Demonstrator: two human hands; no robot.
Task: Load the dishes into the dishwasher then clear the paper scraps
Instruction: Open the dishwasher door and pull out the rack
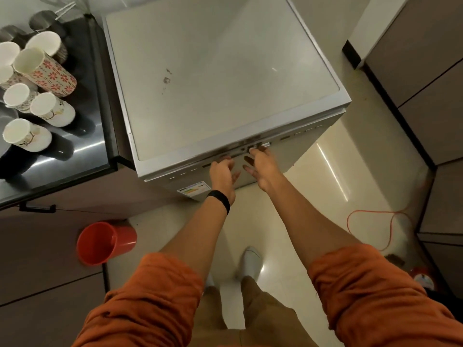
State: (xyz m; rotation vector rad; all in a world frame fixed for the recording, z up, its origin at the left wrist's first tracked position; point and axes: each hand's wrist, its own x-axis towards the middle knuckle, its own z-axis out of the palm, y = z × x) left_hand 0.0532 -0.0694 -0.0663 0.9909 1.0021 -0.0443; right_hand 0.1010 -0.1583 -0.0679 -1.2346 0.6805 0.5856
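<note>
Dishwasher front edge sits under left hand and right hand.

Matt grey dishwasher, glossy tiled floor

Arms outstretched, left hand and right hand close together, fingers loose.

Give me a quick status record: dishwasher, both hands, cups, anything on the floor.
dishwasher: door shut
left hand: at the door's top edge, grip unclear
right hand: beside it at the same edge, fingers spread
cups: standing on the counter left of the dishwasher
floor: red bucket at left, orange cord at right
</note>
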